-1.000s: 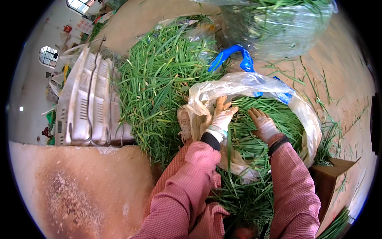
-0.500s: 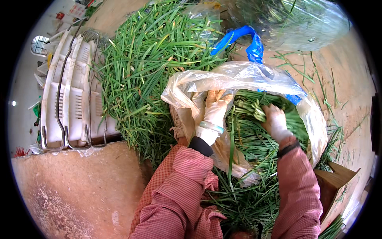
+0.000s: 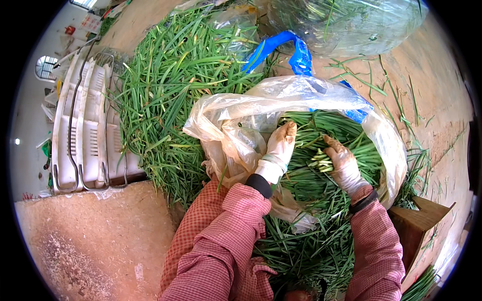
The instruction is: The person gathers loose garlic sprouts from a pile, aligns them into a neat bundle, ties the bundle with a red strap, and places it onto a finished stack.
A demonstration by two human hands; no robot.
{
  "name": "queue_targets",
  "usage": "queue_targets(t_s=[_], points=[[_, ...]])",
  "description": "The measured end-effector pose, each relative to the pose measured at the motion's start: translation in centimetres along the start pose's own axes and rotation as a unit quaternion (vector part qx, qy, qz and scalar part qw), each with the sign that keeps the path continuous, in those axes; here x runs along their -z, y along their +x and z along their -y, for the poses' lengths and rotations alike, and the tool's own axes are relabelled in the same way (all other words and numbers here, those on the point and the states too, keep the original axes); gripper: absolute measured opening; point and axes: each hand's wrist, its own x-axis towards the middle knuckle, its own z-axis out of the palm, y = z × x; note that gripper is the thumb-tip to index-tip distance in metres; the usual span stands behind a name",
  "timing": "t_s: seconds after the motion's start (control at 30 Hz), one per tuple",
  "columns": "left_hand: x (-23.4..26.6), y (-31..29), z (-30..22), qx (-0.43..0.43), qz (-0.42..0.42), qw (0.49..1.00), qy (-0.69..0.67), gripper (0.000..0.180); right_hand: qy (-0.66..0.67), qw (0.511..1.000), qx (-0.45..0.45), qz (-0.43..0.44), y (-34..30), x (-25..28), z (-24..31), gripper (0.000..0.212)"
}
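Note:
A clear plastic bag (image 3: 228, 113) stands with its mouth wide around a load of green garlic chives (image 3: 329, 120). Inside the bag, my right hand (image 3: 345, 163), in a stained white glove, is closed over a bunch of garlic chives (image 3: 370, 158); the pale cut ends stick out to its left. My left hand (image 3: 279, 145), gloved too, lies at the left inner side of the mouth, beside the chives. Its fingers are stretched out close together, with nothing seen in them. A blue plastic strip (image 3: 301, 55) runs from behind the bag to its far rim.
A big heap of loose chives (image 3: 175, 90) lies to the left of the bag. White plastic crates (image 3: 90, 125) with metal handles stand farther left. Another filled clear bag (image 3: 351, 30) is at the back. A wooden stool or box (image 3: 419, 220) sits at right.
My left hand has come away from the bag's inner left wall toward the chives. My right hand and its bunch have shifted slightly nearer to me. The whole view has shifted a little.

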Motion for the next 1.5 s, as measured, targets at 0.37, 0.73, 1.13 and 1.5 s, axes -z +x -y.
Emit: queue_targets(t_s=[0.37, 0.73, 1.13, 1.5], points=[[-7.1, -3.8, -4.4, 0.034, -0.117, 0.985, 0.123, 0.039, -0.03, 0.995, -0.096, 0.021, 1.4, -0.2, 0.6, 0.055], [-9.6, -4.5, 2.8, -0.22, 0.078, 0.755, 0.612, 0.084, 0.176, 0.969, -0.064, -0.16, -2.3, 3.6, 1.7, 0.04], [-22.2, -13.7, -10.0, -0.13, 0.113, 0.936, 0.306, 0.066, 0.597, 0.766, -0.154, -0.183, -5.4, 22.6, 14.5, 0.022], [-30.4, -27.3, -6.0, -0.046, 0.122, 0.986, 0.107, 0.124, 0.495, 0.857, -0.142, -0.004, -3.7, 27.0, 26.2, 0.034]])
